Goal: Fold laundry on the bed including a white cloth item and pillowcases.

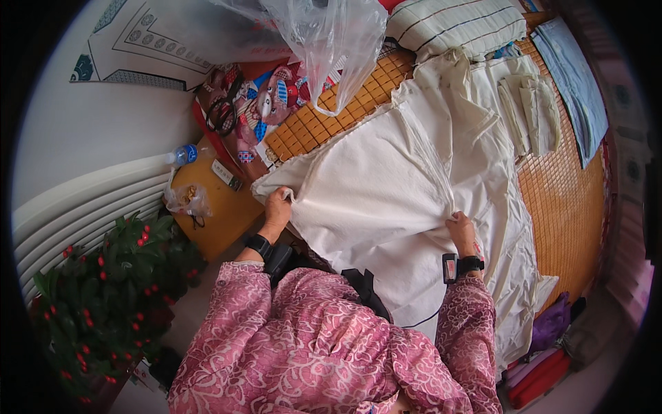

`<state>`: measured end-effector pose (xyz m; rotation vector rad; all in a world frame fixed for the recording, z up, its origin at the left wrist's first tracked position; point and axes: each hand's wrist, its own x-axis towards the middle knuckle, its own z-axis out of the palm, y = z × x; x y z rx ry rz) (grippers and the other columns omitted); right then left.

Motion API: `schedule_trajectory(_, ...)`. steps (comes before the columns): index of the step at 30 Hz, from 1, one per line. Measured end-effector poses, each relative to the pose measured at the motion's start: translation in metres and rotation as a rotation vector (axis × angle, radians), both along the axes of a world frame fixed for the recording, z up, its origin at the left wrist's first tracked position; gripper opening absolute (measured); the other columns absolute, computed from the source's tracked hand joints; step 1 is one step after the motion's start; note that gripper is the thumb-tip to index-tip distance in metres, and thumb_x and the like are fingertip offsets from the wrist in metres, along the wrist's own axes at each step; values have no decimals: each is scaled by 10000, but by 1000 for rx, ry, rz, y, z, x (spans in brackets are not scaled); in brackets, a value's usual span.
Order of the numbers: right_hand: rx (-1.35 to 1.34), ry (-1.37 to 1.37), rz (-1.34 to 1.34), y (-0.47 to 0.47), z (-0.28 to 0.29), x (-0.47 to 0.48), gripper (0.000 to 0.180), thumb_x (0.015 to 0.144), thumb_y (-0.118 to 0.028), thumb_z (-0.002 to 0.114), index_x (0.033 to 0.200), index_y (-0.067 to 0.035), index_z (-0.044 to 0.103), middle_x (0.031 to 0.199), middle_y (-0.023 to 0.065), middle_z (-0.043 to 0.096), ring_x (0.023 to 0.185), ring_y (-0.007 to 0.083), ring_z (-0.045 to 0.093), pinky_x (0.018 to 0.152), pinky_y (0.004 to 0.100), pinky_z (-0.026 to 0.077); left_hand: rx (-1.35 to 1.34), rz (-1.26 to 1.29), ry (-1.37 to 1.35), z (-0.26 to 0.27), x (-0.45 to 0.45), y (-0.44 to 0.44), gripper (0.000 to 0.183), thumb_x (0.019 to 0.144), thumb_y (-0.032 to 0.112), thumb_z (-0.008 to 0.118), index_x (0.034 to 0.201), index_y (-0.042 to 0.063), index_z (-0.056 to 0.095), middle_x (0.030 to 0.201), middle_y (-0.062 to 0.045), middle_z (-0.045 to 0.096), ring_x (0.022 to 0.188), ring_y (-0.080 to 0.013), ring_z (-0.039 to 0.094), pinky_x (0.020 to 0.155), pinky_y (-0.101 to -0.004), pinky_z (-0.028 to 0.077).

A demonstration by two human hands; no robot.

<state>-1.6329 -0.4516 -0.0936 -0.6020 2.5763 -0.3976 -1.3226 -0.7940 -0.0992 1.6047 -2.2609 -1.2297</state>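
A large white cloth (372,181) is spread over a bed with a tiled mat, its near part hanging down in front of me. My left hand (279,203) pinches its edge at the left, near the mat's corner. Farther right, my right hand (460,228) grips the same cloth along a seam or fold. Between both hands the fabric is drawn into shallow creases. More of the cloth lies wrinkled beyond my right hand. Folded off-white cloth pieces (530,114) rest on its upper right part.
A clear plastic bag (341,52) and a striped bundle (457,26) are at the far side. Folded blue fabric (574,88) lies on the mat (563,207). At left stand a wooden table (207,227), a plastic bottle (184,154) and a plant with red berries (119,290).
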Motion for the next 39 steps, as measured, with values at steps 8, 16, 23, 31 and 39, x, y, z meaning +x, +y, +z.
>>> schedule_trajectory(8,-103,98,-83,-16,8,14,195,651,-143,507,823,-51,520,700,144,570,674,327,540,605,393,409,-340,-202,-95,27,-38,-23,580,623,184,638,1121,46,375,1046,-164,436,990,-322,390,834,-394,314)
schedule_trajectory(16,-340,130,-318,11,44,86,389,666,24,536,1034,-69,455,944,110,520,848,243,522,679,304,436,-339,-515,-349,27,-131,-53,569,621,414,631,989,15,460,819,-199,563,782,-366,525,746,-431,371)
schedule_trajectory(23,-200,-310,-528,93,7,173,382,681,-72,505,1056,-74,432,842,144,547,786,279,534,663,359,435,-292,-581,24,1,-154,-76,386,725,351,561,805,-25,528,811,-220,555,761,-363,523,674,-414,392)
schedule_trajectory(31,-110,-95,-539,115,-26,217,464,658,-128,515,1101,-58,397,987,196,487,946,319,456,778,400,389,-443,-462,-220,-4,-161,-168,416,759,303,494,888,-92,516,908,-273,523,842,-375,511,731,-401,384)
schedule_trajectory(39,-38,-216,-564,89,-30,172,329,649,-207,541,925,-44,463,884,235,483,746,387,514,648,440,431,-948,-566,-309,16,-219,-109,404,683,134,523,1053,2,430,1049,-185,440,953,-332,444,790,-405,367)
